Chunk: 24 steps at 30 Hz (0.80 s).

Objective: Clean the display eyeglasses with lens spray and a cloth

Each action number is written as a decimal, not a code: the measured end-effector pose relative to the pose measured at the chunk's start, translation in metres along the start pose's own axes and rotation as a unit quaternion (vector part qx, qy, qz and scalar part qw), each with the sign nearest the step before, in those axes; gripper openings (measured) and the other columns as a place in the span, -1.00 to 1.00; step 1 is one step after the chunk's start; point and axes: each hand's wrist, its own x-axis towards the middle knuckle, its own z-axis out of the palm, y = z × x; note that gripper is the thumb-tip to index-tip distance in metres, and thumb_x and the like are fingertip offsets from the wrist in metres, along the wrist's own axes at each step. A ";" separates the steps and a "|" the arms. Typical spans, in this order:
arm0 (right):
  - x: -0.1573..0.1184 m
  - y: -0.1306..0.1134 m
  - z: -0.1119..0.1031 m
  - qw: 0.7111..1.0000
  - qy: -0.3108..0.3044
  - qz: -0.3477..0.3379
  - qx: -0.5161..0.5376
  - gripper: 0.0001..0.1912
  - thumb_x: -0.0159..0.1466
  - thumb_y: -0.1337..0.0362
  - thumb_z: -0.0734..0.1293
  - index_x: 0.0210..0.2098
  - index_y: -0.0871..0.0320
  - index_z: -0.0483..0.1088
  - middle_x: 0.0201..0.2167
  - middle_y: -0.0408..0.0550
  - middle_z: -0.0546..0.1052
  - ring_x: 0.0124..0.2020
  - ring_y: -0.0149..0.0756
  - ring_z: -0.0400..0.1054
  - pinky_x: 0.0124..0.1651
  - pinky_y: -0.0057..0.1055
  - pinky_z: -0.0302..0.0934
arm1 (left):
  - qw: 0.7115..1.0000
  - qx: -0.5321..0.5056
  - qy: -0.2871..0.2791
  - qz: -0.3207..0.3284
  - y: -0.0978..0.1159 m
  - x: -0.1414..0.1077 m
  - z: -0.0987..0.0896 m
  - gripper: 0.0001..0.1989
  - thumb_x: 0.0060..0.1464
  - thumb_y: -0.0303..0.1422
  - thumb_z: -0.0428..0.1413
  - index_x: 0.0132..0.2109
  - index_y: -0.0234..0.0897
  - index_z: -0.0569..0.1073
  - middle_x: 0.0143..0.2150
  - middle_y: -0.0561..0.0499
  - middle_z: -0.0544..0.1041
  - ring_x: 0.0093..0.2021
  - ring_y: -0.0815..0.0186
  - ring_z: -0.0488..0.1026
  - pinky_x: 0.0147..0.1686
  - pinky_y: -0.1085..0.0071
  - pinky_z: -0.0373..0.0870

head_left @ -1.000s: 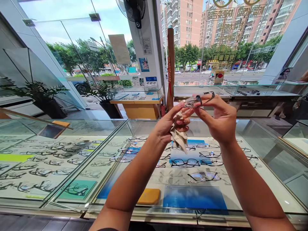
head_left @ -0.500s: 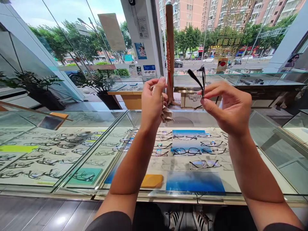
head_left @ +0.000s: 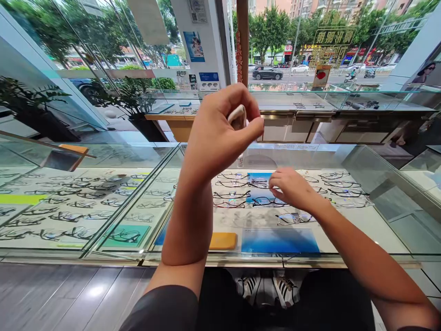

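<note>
My left hand point(head_left: 225, 126) is raised in front of me, its fingers curled around a crumpled beige cloth point(head_left: 239, 116). Most of the cloth is hidden inside the grip. Lower and to the right, my right hand point(head_left: 289, 186) reaches over the glass display counter point(head_left: 220, 263), fingers bent and pressed together. Its fingertips are at the right end of a dark pair of glasses point(head_left: 259, 183) on a blue card; what they hold, if anything, is hidden. Black-framed glasses point(head_left: 263, 201) lie just below that hand, and thin metal-framed glasses point(head_left: 294, 219) are closer to me.
Rows of glasses point(head_left: 74, 216) fill the left case. Near the front edge are a yellow-orange case point(head_left: 223, 241) and a large blue card point(head_left: 279, 240). A tilted mirror point(head_left: 62, 159) stands at the left. Another glass counter point(head_left: 310, 105) runs along the window, beside potted plants point(head_left: 132, 108).
My right hand has gone down to the counter; the black glasses it held up are no longer visible in it. My left hand has turned over, still gripping the cloth. The view has tilted down.
</note>
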 end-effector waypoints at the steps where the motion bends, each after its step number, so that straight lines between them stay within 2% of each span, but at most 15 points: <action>1: -0.002 0.000 0.008 1.000 -0.012 0.004 -0.017 -0.80 0.40 0.44 0.34 -0.32 0.16 0.57 -0.23 0.02 0.67 -0.13 -0.10 0.45 -0.03 -0.16 0.16 | 1.000 -0.003 -0.012 -0.015 0.003 -0.002 0.003 -0.75 -0.02 -0.35 0.44 -0.40 -0.20 0.48 -0.46 0.05 0.40 -0.43 0.33 0.33 -0.47 0.36 0.32; 4: -0.003 0.001 0.019 0.997 -0.042 0.004 -0.058 -0.79 0.44 0.41 0.33 -0.30 0.18 0.59 -0.20 0.04 0.67 -0.09 -0.07 0.43 -0.01 -0.15 0.10 | 0.997 0.002 -0.062 -0.044 0.007 -0.005 0.009 -0.83 -0.04 -0.44 0.36 -0.42 -0.21 0.49 -0.48 0.04 0.40 -0.41 0.31 0.35 -0.43 0.35 0.32; 7: -0.001 0.001 0.022 0.995 -0.076 0.013 -0.066 -0.79 0.45 0.41 0.34 -0.29 0.18 0.61 -0.18 0.04 0.67 -0.08 -0.08 0.41 0.00 -0.17 0.06 | 0.980 0.085 -0.174 -0.036 0.008 -0.005 0.013 -0.95 0.00 -0.44 0.23 -0.40 -0.24 0.51 -0.47 0.05 0.45 -0.41 0.36 0.34 -0.39 0.38 0.27; 10: 0.001 0.003 0.024 0.992 -0.108 0.024 -0.059 -0.79 0.43 0.46 0.35 -0.27 0.18 0.62 -0.16 0.03 0.68 -0.06 -0.11 0.40 -0.01 -0.19 0.02 | 0.928 0.197 -0.313 -0.039 0.000 -0.005 0.021 -0.96 -0.03 -0.45 0.18 -0.41 -0.26 0.52 -0.49 0.07 0.48 -0.44 0.38 0.33 -0.40 0.37 0.19; 13: 0.001 0.007 0.028 0.990 -0.124 0.032 -0.056 -0.78 0.42 0.49 0.35 -0.25 0.17 0.63 -0.14 0.02 0.68 -0.03 -0.10 0.40 0.00 -0.20 -0.01 | 0.871 0.275 -0.401 -0.065 -0.019 -0.005 0.037 -0.97 -0.05 -0.41 0.20 -0.40 -0.25 0.55 -0.48 0.03 0.52 -0.44 0.32 0.36 -0.41 0.34 0.13; 17: 0.001 0.011 0.033 0.989 -0.130 0.039 -0.051 -0.80 0.43 0.47 0.36 -0.23 0.18 0.64 -0.09 0.03 0.69 0.01 -0.09 0.40 -0.01 -0.21 -0.02 | 0.821 0.313 -0.469 -0.091 -0.046 -0.008 0.063 -0.89 -0.06 -0.37 0.21 -0.33 -0.23 0.62 -0.41 -0.04 0.61 -0.37 0.22 0.48 -0.40 0.33 0.15; 24: 0.003 0.008 0.031 0.991 -0.124 0.047 -0.033 -0.79 0.41 0.48 0.34 -0.25 0.17 0.62 -0.14 0.03 0.69 -0.03 -0.10 0.43 -0.07 -0.23 -0.03 | 0.765 0.353 -0.521 -0.136 -0.074 -0.018 0.098 -0.77 0.02 -0.35 0.26 -0.14 -0.23 0.70 -0.16 -0.16 0.73 -0.16 0.07 0.63 -0.31 0.32 0.32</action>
